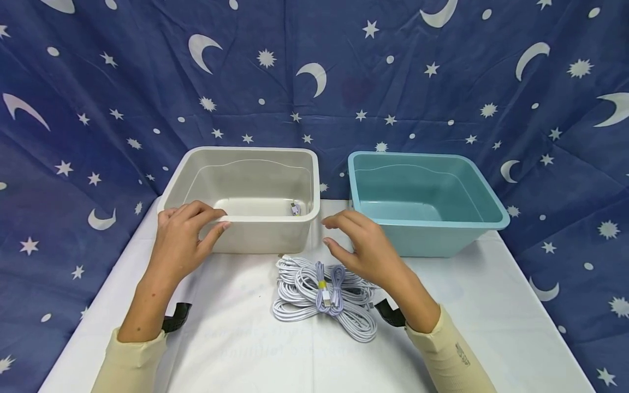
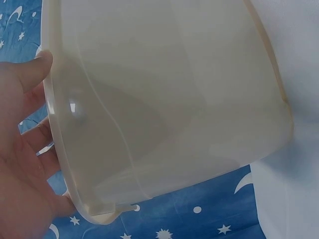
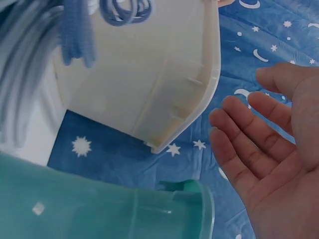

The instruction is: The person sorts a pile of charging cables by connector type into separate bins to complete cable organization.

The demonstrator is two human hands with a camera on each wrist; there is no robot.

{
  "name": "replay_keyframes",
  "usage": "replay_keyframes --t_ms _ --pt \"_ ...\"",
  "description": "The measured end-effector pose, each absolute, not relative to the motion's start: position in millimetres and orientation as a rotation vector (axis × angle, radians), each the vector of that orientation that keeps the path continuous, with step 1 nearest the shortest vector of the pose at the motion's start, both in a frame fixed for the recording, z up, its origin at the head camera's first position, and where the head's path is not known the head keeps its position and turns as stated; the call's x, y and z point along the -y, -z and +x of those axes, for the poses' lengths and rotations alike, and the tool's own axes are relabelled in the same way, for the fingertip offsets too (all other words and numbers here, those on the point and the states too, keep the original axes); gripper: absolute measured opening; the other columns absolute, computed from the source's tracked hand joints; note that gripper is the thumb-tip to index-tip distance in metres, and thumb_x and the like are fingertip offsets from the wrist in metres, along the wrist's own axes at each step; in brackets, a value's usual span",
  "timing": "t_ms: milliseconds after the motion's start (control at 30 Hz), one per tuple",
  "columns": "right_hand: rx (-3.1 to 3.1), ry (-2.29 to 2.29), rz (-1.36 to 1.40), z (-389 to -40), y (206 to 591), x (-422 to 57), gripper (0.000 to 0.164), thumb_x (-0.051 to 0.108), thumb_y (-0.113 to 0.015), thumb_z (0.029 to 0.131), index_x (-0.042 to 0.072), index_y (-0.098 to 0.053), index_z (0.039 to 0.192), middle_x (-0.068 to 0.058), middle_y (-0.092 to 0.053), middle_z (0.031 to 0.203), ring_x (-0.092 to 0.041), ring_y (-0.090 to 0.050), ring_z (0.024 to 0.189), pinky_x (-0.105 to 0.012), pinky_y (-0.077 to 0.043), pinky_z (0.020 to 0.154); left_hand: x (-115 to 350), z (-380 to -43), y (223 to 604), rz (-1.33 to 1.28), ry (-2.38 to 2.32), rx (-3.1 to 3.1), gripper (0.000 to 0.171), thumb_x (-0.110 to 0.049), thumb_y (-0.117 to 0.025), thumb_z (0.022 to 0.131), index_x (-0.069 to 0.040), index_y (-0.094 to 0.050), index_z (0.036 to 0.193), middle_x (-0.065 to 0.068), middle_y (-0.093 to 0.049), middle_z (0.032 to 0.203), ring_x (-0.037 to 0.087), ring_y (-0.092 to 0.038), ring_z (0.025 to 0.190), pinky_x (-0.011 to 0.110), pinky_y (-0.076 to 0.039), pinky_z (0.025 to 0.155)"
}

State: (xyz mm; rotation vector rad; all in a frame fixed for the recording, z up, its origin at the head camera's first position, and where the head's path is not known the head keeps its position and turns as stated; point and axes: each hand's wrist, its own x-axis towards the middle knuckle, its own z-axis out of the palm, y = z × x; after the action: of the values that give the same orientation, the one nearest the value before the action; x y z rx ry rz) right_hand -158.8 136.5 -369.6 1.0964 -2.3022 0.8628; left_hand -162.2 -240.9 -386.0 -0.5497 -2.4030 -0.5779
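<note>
From here I have the left hand (image 1: 184, 237) at the near rim of the white bin (image 1: 265, 234), pinching that rim: thumb on the outer side, fingers over the inner side. The left wrist view shows me the same hold, with the bin's outer wall filling most of the frame. My right hand (image 1: 366, 245) is spread loosely, fingers gently bent and thumb held apart, above the table (image 1: 245, 355) between the two bins and near the cables.

I see the white cables (image 1: 302, 289) heaped in loose coils on the cloth, in front of the gap between the bins. On top of them lies a lilac cable (image 1: 336, 297), folded into a bundle with a yellow tie (image 1: 322, 284). In the right wrist view the cables at the upper left are blurred for me. A small lilac bundle (image 1: 296, 209) sits inside the white bin, at its right end. The teal bin (image 1: 422, 240) stands to the right, before a blue curtain (image 1: 162, 82) of moons and stars
</note>
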Motion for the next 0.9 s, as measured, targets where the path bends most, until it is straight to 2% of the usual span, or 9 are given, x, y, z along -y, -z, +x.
replay_keyframes --t_ms 600,900 --pt "2.489 -0.822 0.980 -143.8 399.7 -161.3 0.023 0.017 -0.081 0.094 0.013 -0.074 0.116 0.003 -0.074 0.115 -0.015 -0.070 0.104 -0.037 -0.061 0.087 240.6 -162.6 385.7 -0.545 0.572 2.407 0.020 -0.021 -0.083 0.093 -0.012 -0.081 0.111 0.005 -0.071 0.099 0.030 -0.069 0.091 0.060 -0.037 0.089" --pt "2.579 -0.776 0.973 -142.2 413.2 -164.5 0.026 0.017 -0.084 0.091 0.013 -0.075 0.114 0.004 -0.072 0.105 -0.017 -0.070 0.094 -0.036 -0.059 0.080 241.1 -161.9 386.0 -0.537 0.568 2.416 0.020 -0.022 -0.083 0.094 -0.011 -0.081 0.111 0.004 -0.070 0.099 0.029 -0.068 0.091 0.060 -0.037 0.089"
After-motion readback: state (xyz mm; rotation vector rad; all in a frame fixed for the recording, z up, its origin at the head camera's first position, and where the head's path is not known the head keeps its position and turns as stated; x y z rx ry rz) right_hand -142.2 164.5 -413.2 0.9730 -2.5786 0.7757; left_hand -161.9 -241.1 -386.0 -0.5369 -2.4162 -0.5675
